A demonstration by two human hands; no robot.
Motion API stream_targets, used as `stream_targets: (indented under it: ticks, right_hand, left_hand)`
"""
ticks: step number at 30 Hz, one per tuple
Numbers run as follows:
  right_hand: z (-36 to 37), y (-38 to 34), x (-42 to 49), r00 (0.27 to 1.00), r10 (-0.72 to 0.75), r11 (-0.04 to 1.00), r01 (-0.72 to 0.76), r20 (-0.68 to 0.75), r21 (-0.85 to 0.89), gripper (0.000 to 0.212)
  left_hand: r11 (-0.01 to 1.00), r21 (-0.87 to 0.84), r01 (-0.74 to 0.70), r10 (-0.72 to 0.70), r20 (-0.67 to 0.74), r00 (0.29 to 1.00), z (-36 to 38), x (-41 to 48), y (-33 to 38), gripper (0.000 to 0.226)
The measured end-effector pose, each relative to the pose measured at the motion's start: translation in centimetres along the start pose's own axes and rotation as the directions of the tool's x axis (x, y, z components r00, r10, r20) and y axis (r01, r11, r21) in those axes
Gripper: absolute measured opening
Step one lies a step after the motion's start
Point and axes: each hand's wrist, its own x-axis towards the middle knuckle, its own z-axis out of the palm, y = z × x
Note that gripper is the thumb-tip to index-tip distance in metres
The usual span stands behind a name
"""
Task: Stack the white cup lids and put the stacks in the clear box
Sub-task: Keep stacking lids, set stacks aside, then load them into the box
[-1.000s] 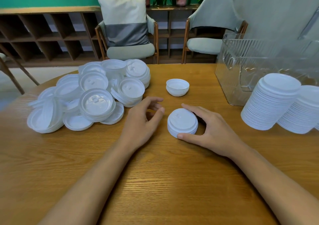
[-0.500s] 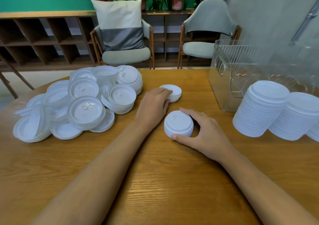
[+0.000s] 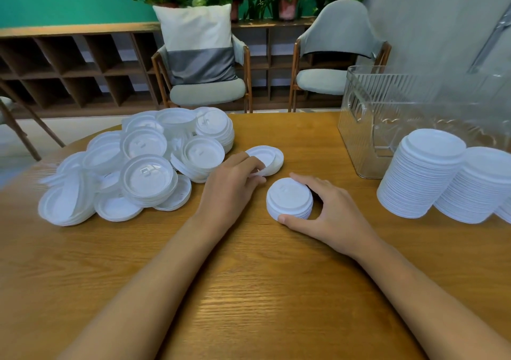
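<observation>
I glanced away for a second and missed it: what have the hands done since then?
The left hand reached forward from beside the short stack to the upturned lids and now grips them, tipping them up. The right hand still holds the short stack. The loose heap, tall stacks and clear box are unmoved.

Bare left hand (image 3: 232,185) and bare right hand (image 3: 331,213), both forearms (image 3: 143,290) bare as far as visible.

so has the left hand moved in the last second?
Yes: left hand went farther up the table, from beside the short stack to the upturned lids.
</observation>
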Motion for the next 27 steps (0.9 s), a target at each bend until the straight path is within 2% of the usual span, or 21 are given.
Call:
stream_targets:
  ticks: [3, 5, 8, 10, 11, 15, 20, 22, 25, 27]
  right_hand:
    - [0.1, 0.2, 0.1, 1.000, -0.016, 1.000, 0.016, -0.004, 0.009, 0.088]
    - [0.1, 0.3, 0.2, 1.000, -0.020, 1.000, 0.020, -0.012, 0.023, 0.088]
    - [0.0, 0.1, 0.2, 0.999, -0.032, 0.999, 0.032, -0.005, 0.040, 0.089]
    - [0.0, 0.0, 0.2, 0.998, -0.057, 0.996, 0.057, 0.000, 0.064, 0.089]
    - [0.0, -0.1, 0.2, 0.997, -0.073, 0.994, 0.072, 0.009, 0.083, 0.089]
    - [0.1, -0.5, 0.1, 0.991, -0.125, 0.980, 0.114, 0.057, 0.164, 0.095]
    - [0.2, -0.1, 0.2, 0.995, -0.069, 0.986, 0.056, 0.079, 0.155, 0.118]
    - [0.2, 0.0, 0.1, 0.994, -0.076, 0.989, 0.065, 0.076, 0.135, 0.113]
    - [0.2, -0.1, 0.0, 0.992, -0.120, 0.990, 0.116, 0.043, 0.081, 0.095]
    - [0.2, -0.2, 0.0, 0.991, -0.132, 0.989, 0.128, 0.037, 0.078, 0.091]
  left_hand:
    - [0.993, -0.115, 0.041, -0.055, -0.124, 0.991, -1.4, -0.8, 0.9, 0.023]
    - [0.940, -0.308, 0.146, -0.199, -0.148, 0.969, -2.4, -1.3, 1.8, 0.026]
    - [0.764, -0.551, 0.337, -0.392, 0.019, 0.920, -2.6, -1.7, 2.1, 0.031]
    - [0.662, -0.623, 0.417, -0.423, 0.149, 0.894, -2.2, -1.6, 1.7, 0.034]
    - [0.642, -0.629, 0.438, -0.417, 0.193, 0.888, -2.0, -1.5, 1.7, 0.035]
    - [0.743, -0.525, 0.414, -0.347, 0.226, 0.910, -1.6, -1.9, 2.1, 0.032]
    - [0.815, -0.435, 0.382, -0.337, 0.179, 0.924, -1.2, -2.2, 2.2, 0.019]
    - [0.859, -0.378, 0.344, -0.299, 0.173, 0.938, -1.0, -2.5, 2.4, 0.016]
    - [0.901, -0.323, 0.289, -0.244, 0.174, 0.954, -0.9, -2.5, 2.4, 0.016]
    - [0.876, -0.374, 0.305, -0.218, 0.258, 0.941, -1.2, -2.3, 2.2, 0.030]
